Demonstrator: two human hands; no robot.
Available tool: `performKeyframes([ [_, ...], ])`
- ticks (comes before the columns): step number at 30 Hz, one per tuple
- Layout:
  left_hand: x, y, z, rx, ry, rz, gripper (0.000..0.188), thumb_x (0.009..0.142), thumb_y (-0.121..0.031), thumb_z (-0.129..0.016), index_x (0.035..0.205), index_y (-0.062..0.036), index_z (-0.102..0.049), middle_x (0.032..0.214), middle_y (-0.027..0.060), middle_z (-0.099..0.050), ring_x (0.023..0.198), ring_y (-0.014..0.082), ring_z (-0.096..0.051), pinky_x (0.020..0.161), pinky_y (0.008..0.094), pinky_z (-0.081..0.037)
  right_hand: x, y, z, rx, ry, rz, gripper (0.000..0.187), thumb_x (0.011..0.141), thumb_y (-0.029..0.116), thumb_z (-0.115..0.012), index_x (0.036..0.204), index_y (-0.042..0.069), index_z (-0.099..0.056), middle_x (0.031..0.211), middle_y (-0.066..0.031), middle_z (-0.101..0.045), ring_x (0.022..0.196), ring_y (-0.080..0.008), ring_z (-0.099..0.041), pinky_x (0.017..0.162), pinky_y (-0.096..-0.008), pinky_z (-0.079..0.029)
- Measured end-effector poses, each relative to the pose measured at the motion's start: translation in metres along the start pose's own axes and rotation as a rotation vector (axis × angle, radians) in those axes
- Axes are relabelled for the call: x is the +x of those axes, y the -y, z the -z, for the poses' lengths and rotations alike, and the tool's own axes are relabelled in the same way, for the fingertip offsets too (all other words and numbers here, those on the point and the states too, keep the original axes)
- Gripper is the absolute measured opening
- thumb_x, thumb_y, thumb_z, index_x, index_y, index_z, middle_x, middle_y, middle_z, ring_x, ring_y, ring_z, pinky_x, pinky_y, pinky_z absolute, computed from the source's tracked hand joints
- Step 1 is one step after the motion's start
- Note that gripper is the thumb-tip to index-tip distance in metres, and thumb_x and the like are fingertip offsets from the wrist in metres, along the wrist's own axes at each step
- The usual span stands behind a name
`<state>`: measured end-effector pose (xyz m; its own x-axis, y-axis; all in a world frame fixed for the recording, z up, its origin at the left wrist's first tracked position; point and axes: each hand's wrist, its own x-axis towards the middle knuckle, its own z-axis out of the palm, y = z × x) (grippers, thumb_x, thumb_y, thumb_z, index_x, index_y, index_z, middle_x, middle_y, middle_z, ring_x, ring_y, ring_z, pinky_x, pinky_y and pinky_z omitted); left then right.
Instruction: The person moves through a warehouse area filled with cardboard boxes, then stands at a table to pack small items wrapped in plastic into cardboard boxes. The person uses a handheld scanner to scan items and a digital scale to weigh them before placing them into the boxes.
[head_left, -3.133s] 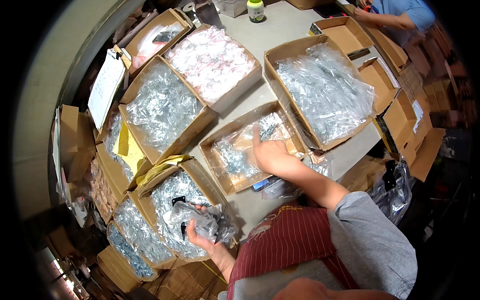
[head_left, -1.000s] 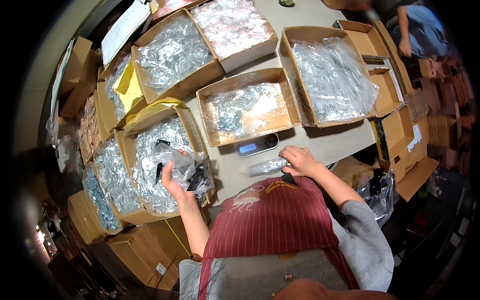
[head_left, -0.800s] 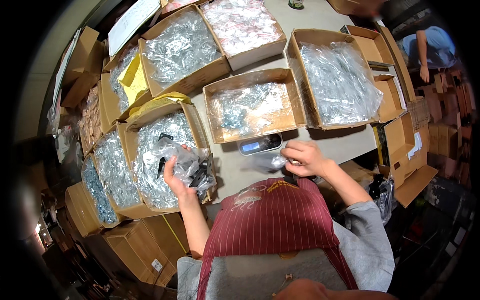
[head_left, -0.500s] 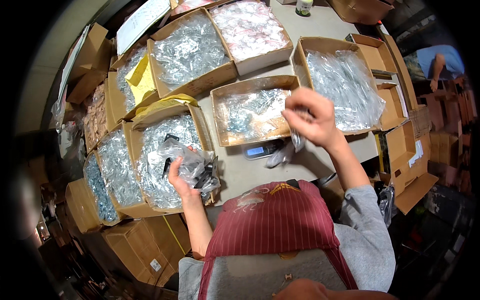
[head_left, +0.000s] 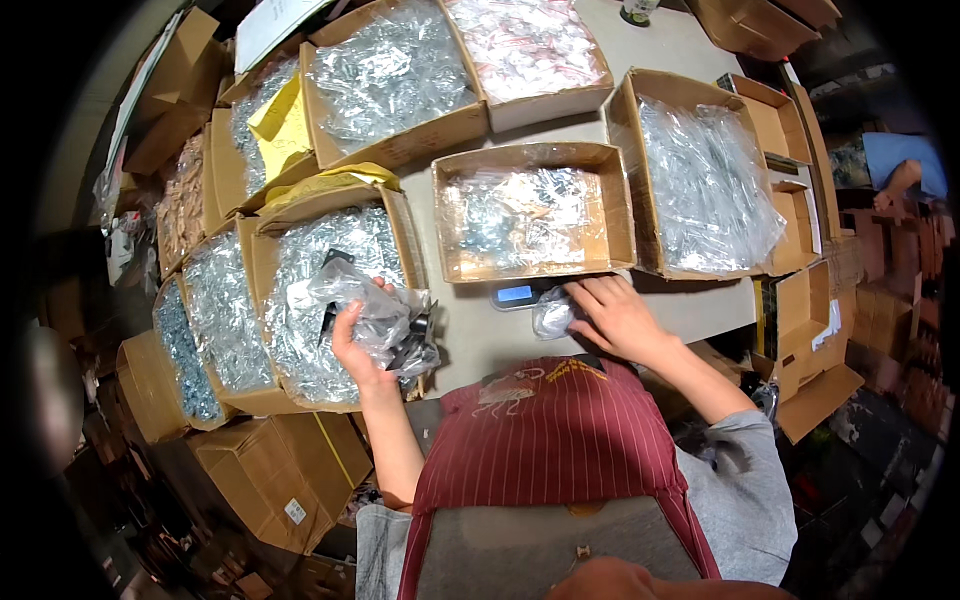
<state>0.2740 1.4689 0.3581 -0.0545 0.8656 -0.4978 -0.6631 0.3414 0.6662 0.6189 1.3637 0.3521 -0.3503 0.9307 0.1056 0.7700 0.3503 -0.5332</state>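
Note:
My left hand [head_left: 362,345] is closed around a clear plastic bag [head_left: 365,300] with black metal brackets in and around it. This bundle is held over an open carton [head_left: 405,240] of small bagged metal hardware. Down on the table, my right hand [head_left: 622,318] has its fingers and thumb around the right side of another clear bag [head_left: 551,313], whose contents I cannot make out. Just left of that bag, a small scale with a lit blue display [head_left: 514,294] shows under the front of a shallow carton [head_left: 535,270]. Small clear packets of metal parts lie in the shallow carton.
A deeper carton [head_left: 640,225] of long clear bags stands to the right. Behind are cartons of hardware bags [head_left: 390,75] and white packets [head_left: 525,45]. Yellow paper [head_left: 280,130] lies at the left. Emptied boxes [head_left: 800,290] line the table's right side; another person's arm [head_left: 900,180] shows beyond.
My right hand has come down from above the shallow carton's right edge to the clear bag on the table. My left hand keeps its bag in about the same place.

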Motion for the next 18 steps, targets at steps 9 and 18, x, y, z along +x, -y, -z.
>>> performKeyframes([
  [9,0.000,-0.001,-0.001,-0.002,0.011,-0.001,0.048,0.083,-0.019,-0.059,0.122,0.0083,-0.054,0.112,0.0190,-0.063,0.107,0.0308,-0.061,0.092,0.0457,-0.050,-0.048,-0.018,-0.053,0.396,0.147,-0.289,0.049,0.080,0.026,-0.077,0.116,0.000,-0.055,0.103,-0.0175,-0.062,0.090,-0.0338,-0.061,0.082,-0.0394,-0.049],
  [18,0.000,-0.003,0.001,-0.018,0.021,0.003,0.050,0.083,-0.019,-0.060,0.123,0.0091,-0.053,0.113,0.0195,-0.064,0.105,0.0317,-0.062,0.094,0.0458,-0.049,0.002,0.004,0.021,0.701,-0.276,-0.140,0.045,0.073,0.010,-0.081,0.112,0.001,-0.062,0.102,-0.0119,-0.068,0.094,-0.0188,-0.064,0.081,-0.0326,-0.051],
])
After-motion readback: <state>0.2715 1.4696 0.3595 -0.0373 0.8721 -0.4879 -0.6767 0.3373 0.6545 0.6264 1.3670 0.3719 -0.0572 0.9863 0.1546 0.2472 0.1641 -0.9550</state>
